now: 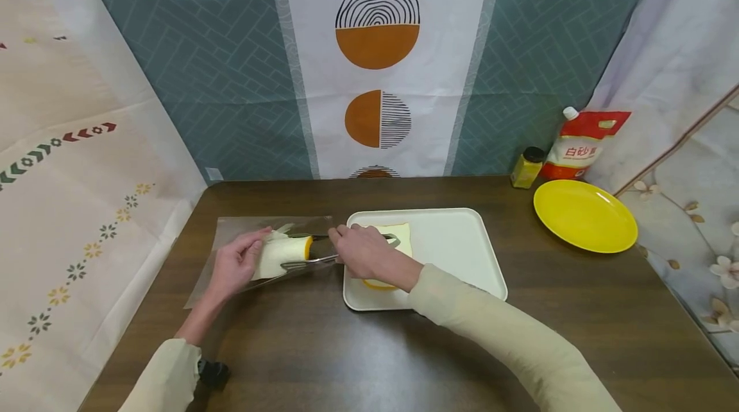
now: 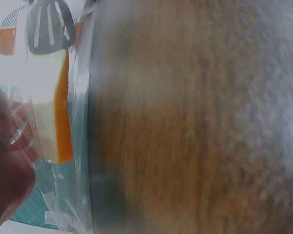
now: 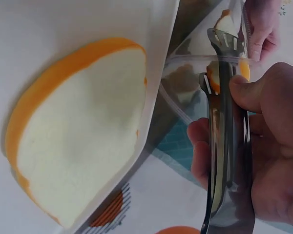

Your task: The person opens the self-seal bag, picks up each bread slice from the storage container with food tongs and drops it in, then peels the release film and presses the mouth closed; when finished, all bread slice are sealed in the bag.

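Observation:
A clear plastic bag (image 1: 203,283) lies at the table's left, with a slice of bread (image 1: 280,258) inside it. My left hand (image 1: 235,261) grips the bag around the bread's far end. In my right hand (image 1: 366,251) are metal tongs (image 3: 227,122), their slotted ends reaching through the bag's mouth to the slice. One slotted end (image 2: 51,29) lies against the bread in the left wrist view. Another bread slice (image 3: 88,117) with an orange-brown crust rests on the white tray (image 1: 456,239), partly under my right hand in the head view.
A yellow plate (image 1: 585,216) stands at the table's right side. Behind it are a yellow jar with a black lid (image 1: 526,168) and a red and white pouch (image 1: 580,145). Fabric hangings (image 1: 231,65) enclose the back and sides of the brown table (image 1: 323,354).

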`<state>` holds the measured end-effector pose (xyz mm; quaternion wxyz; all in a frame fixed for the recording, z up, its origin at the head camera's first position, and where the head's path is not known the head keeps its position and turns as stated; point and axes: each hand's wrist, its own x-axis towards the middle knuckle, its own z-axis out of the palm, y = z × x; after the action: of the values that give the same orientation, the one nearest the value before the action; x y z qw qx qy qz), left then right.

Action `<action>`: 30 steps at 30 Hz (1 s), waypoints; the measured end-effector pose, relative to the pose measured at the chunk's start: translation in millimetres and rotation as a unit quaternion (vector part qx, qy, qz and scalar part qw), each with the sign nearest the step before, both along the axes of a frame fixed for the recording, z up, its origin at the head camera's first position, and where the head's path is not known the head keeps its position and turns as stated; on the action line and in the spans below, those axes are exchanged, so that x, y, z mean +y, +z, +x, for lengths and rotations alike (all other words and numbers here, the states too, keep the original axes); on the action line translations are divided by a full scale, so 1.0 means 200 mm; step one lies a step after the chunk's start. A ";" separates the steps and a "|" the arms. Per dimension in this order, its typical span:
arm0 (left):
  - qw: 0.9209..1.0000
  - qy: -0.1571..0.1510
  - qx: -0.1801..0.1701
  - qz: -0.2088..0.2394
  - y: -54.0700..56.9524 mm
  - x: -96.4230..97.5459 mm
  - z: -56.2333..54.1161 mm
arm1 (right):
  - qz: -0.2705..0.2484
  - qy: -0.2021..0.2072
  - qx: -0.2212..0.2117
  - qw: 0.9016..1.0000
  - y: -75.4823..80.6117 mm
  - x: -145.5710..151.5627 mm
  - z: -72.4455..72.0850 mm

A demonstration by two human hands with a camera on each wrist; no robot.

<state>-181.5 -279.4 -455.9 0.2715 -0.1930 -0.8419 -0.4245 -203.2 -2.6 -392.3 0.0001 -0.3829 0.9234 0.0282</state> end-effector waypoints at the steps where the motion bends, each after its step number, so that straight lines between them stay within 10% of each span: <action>1: 1.000 -0.002 0.001 0.000 -0.02 -0.01 -0.01 | 0.000 0.000 -0.002 1.000 0.00 0.00 0.00; 30: 1.000 -0.022 -0.002 -0.005 -0.07 0.00 -0.03 | 0.001 0.016 -0.029 0.999 -0.07 -0.10 -0.09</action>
<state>-188.2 -279.6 -468.9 0.2593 -0.2115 -0.8403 -0.4266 -221.5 -23.0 -405.7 0.0273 -0.3980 0.9168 0.0183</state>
